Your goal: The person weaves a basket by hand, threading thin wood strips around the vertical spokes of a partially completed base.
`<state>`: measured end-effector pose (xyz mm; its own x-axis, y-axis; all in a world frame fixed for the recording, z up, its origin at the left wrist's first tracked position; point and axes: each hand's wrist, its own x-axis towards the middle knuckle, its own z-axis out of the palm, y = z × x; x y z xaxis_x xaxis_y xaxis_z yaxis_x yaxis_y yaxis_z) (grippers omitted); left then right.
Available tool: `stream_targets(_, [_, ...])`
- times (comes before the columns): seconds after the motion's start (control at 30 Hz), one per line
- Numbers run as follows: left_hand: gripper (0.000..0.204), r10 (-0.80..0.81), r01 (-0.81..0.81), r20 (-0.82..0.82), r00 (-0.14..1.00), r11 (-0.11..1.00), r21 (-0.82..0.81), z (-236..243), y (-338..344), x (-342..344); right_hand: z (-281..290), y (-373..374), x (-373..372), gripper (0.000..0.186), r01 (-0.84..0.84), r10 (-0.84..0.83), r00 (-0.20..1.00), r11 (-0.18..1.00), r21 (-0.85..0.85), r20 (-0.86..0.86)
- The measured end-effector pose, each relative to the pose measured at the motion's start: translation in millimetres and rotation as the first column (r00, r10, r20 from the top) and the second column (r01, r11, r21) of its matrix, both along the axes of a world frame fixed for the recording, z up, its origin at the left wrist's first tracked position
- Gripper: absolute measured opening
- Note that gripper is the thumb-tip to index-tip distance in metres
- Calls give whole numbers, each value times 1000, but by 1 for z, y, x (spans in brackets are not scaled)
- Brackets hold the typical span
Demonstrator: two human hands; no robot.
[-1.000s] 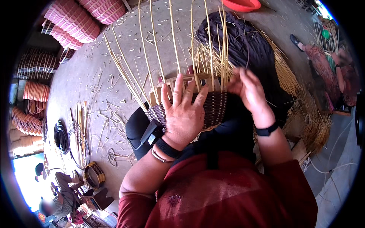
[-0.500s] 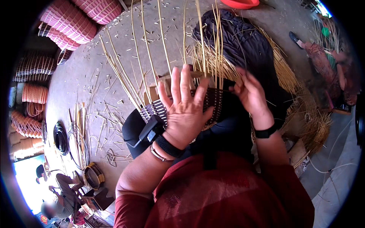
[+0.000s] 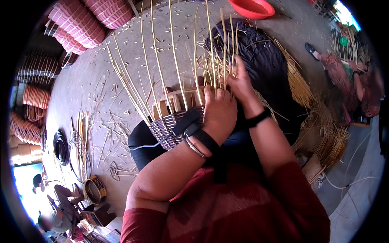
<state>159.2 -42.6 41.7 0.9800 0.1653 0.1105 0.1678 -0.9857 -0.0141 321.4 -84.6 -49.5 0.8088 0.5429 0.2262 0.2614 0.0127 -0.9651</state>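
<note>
A half-woven basket [image 3: 165,128] with a dark-and-pale weave rests on my lap, its long pale upright stakes [image 3: 175,56] fanning away from me. Inside the stakes sits a wooden form [image 3: 177,99]. My left hand [image 3: 221,113] is curled over the right part of the weave, its fingertips at the rim among the stakes. Just beyond it, my right hand [image 3: 242,83] is closed at the right-hand stakes, thumb and fingers pinched together round a thin dark weaving strand, mostly hidden by the fingers and stakes.
Dark cloth [image 3: 259,52] covers a bundle of pale rods [image 3: 299,83] at the right. A red basin [image 3: 253,9] stands at the far side. Stacked pink baskets [image 3: 77,24] and a black coil [image 3: 60,146] are at the left. Two other people sit at the edges.
My left hand has slid right along the weave, its spread fingers now curling over the rim. My right hand has moved left and away from me, in among the stakes.
</note>
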Motion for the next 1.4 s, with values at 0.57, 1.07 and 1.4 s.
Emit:
stream_targets(0.57, [27, 619, 198, 220, 754, 105, -975, -63, 146, -194, 157, 37, -155, 42, -549, 708, 595, 704, 451, -382])
stream_targets(1.07, [72, 522, -414, 309, 795, 840, -351, -35, 70, -152, 120, 150, -111, 44, -348, 522, 803, 803, -483, 289])
stream_targets(1.4, [57, 574, -511, 414, 706, 818, -264, -38, 64, -136, 106, 30, -108, 50, -282, 338, 837, 941, 189, -430])
